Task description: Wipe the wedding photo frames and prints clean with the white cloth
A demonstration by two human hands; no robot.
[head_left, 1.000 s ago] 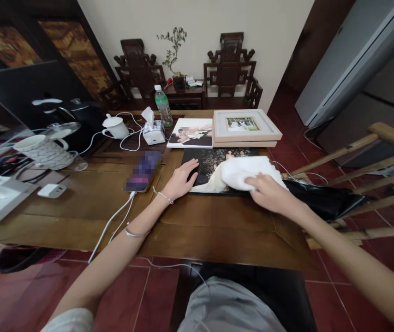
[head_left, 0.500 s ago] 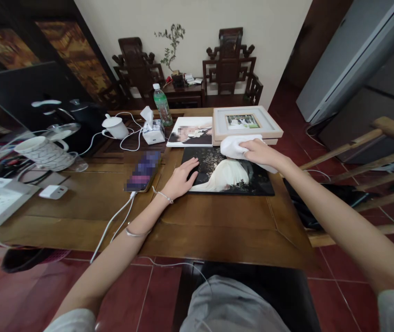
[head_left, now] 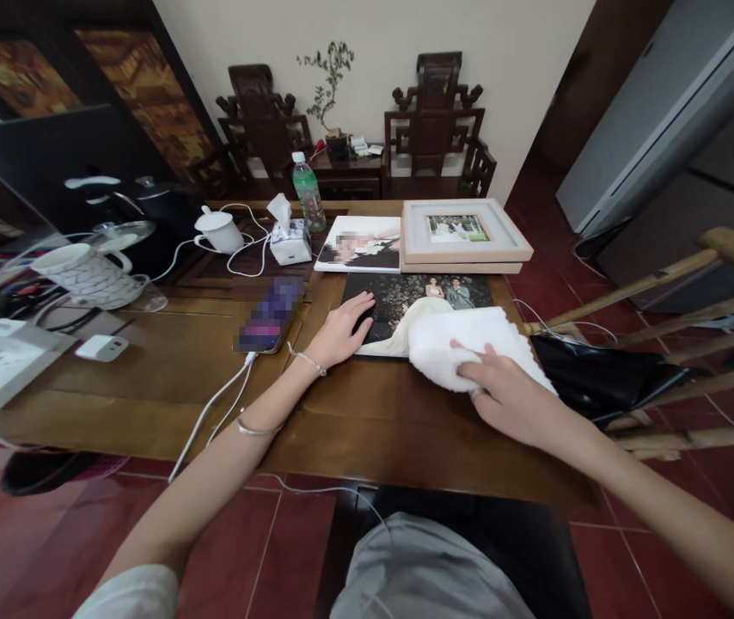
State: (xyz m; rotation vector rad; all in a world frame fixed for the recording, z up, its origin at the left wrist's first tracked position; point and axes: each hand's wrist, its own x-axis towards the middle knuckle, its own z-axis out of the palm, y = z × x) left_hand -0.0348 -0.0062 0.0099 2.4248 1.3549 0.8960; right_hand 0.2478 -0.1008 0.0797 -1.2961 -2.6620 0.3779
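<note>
A dark wedding photo panel (head_left: 385, 301) lies flat on the wooden table (head_left: 367, 413), showing two people and a long white gown. My left hand (head_left: 343, 331) rests on its left edge, fingers spread. In my right hand (head_left: 502, 391) is a white fluffy cloth (head_left: 463, 331), gripped from above. The cloth covers the panel's lower right part and hangs over its near edge onto the table. Behind the panel lie a smaller white-edged photo print (head_left: 360, 245) and, to its right, a pale wooden picture frame (head_left: 415, 223) with a small photo inside.
Left of my left hand lies a phone (head_left: 270, 316) on a charging cable. Farther back stand a tissue box (head_left: 290, 245), a green-labelled bottle (head_left: 308, 193) and a white lidded cup (head_left: 218, 232). A patterned mug (head_left: 87, 277) and power strip (head_left: 3, 361) are at the left.
My right hand has drawn the cloth from the panel's far right part toward me, uncovering the two people in the photo. My left hand stays on the left edge.
</note>
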